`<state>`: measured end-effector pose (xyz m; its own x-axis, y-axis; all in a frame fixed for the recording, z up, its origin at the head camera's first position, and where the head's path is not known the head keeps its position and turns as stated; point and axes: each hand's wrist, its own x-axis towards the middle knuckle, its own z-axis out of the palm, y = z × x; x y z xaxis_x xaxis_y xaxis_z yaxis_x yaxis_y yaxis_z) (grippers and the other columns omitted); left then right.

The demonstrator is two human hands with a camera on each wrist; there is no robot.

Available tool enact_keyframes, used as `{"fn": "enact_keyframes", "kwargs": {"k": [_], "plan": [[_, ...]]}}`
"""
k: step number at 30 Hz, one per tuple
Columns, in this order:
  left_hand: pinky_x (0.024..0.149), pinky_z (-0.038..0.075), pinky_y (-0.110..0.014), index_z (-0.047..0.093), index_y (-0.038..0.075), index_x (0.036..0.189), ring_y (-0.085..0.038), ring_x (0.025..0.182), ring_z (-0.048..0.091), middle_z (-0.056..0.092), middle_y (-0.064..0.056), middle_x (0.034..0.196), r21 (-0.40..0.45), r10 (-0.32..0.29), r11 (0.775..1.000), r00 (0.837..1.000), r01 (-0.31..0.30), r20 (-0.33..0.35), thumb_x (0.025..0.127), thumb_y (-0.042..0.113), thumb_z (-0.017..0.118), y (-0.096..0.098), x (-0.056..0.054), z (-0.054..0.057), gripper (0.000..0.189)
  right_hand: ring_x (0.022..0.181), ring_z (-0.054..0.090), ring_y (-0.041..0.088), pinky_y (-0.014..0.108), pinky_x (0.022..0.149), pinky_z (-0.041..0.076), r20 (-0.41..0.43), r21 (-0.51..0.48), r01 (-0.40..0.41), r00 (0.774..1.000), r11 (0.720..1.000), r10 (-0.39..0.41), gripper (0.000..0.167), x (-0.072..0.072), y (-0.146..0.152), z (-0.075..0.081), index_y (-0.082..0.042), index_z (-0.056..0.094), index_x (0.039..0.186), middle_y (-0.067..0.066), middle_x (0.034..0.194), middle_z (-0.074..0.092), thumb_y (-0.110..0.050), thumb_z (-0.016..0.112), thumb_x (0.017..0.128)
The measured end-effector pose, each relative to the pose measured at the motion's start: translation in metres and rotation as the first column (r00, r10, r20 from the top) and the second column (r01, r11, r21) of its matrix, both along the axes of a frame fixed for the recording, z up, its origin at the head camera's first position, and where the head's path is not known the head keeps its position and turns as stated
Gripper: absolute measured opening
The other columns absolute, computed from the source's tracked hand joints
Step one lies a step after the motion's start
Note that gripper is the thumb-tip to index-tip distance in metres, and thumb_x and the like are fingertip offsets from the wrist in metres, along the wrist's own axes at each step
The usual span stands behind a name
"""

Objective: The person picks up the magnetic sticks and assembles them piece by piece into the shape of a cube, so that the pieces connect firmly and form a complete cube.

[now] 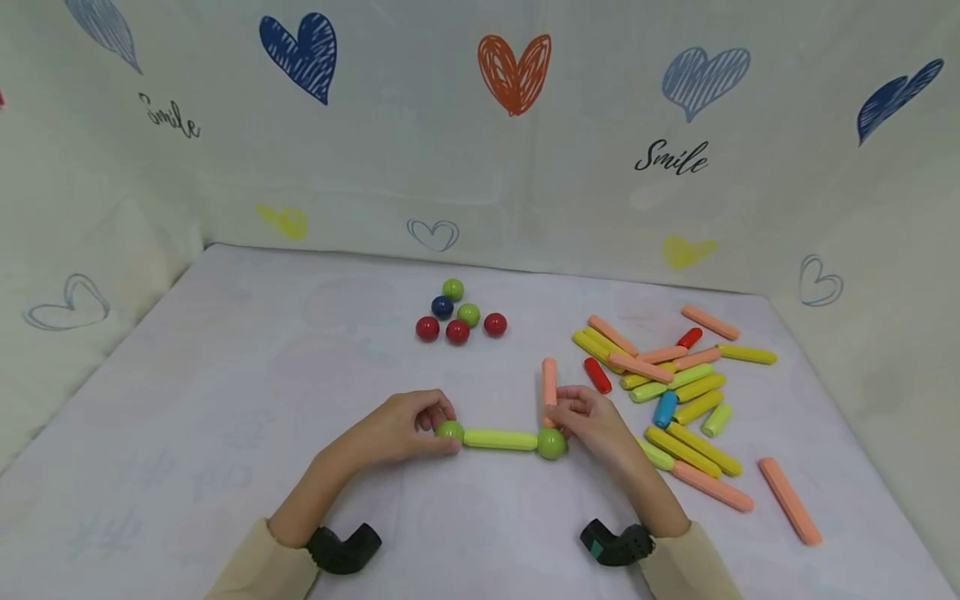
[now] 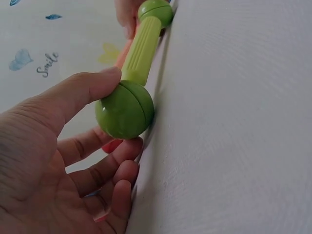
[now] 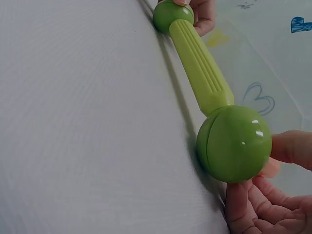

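A lime-green rod [image 1: 501,440] joins two green balls, lying crosswise in front of me. My left hand [image 1: 411,425] holds the left green ball [image 2: 124,111] between thumb and fingers. At the other end is the right green ball [image 3: 235,144], with a peach rod [image 1: 550,383] standing out from it toward the back. The thumb and fingers of my right hand [image 1: 596,421] pinch this peach rod close to the ball. In the right wrist view the ball hides most of that rod.
Several loose balls, green, dark blue and red [image 1: 457,332], sit at the back middle of the white table [image 1: 300,333]. To the right lies a pile of loose rods in yellow [image 1: 701,387], peach, lime, red and blue. One peach rod [image 1: 790,501] lies apart at the front right.
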<state>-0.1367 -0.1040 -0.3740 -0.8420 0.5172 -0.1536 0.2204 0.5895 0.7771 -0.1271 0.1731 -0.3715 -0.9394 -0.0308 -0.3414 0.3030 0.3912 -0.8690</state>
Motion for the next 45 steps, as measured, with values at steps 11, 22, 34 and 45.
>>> {"fn": "enact_keyframes", "kwargs": {"k": [11, 22, 34, 45], "plan": [[0.069, 0.045, -0.024, 0.056, 0.013, 0.105, -0.013, 0.079, 0.052, 0.056, 0.003, 0.086, -0.025, -0.045, 0.999, 0.999, 0.045, 0.032, 0.082, 0.038, 0.069, -0.003, -0.005, 0.011, 0.037, 0.075, 0.054, 0.014, 0.021, 0.069, 0.047, -0.015, 0.031, 0.028, 0.999, 0.999, -0.028, 0.042, 0.003, -0.001, -0.003, -0.005, 0.054, 0.122, 0.004, 0.091, 0.063, -0.029, 0.063, 0.088], [0.068, 0.047, -0.024, 0.057, 0.008, 0.11, -0.017, 0.081, 0.054, 0.058, -0.004, 0.087, -0.025, 0.11, 0.993, 0.982, -0.115, -0.154, 0.09, 0.02, 0.062, -0.009, -0.047, 0.022, 0.024, 0.075, 0.054, 0.013, 0.02, 0.068, 0.046, -0.019, 0.017, 0.046, 0.999, 0.999, -0.046, 0.041, 0.001, -0.002, -0.003, -0.006, 0.054, 0.123, 0.004, 0.09, 0.062, -0.028, 0.062, 0.089], [0.066, 0.041, -0.026, 0.043, 0.0, 0.13, -0.018, 0.077, 0.049, 0.056, -0.01, 0.09, -0.122, 0.213, 0.965, 0.966, -0.231, -0.146, 0.089, 0.027, 0.063, -0.022, -0.095, 0.012, 0.053, 0.071, 0.053, 0.012, 0.02, 0.064, 0.046, -0.023, -0.004, 0.063, 0.998, 0.998, -0.063, 0.042, 0.003, -0.003, -0.009, -0.006, 0.055, 0.122, 0.001, 0.084, 0.062, -0.027, 0.064, 0.088], [0.071, 0.042, -0.03, 0.05, 0.008, 0.118, -0.022, 0.084, 0.051, 0.057, -0.012, 0.095, -0.188, 0.197, 0.959, 0.976, -0.211, -0.091, 0.087, 0.03, 0.063, -0.023, -0.109, 0.011, 0.04, 0.07, 0.052, 0.012, 0.02, 0.062, 0.044, -0.041, -0.005, 0.07, 0.997, 0.998, -0.07, 0.041, 0.004, -0.004, -0.003, -0.004, 0.055, 0.123, 0.002, 0.085, 0.061, -0.026, 0.063, 0.088]]}}
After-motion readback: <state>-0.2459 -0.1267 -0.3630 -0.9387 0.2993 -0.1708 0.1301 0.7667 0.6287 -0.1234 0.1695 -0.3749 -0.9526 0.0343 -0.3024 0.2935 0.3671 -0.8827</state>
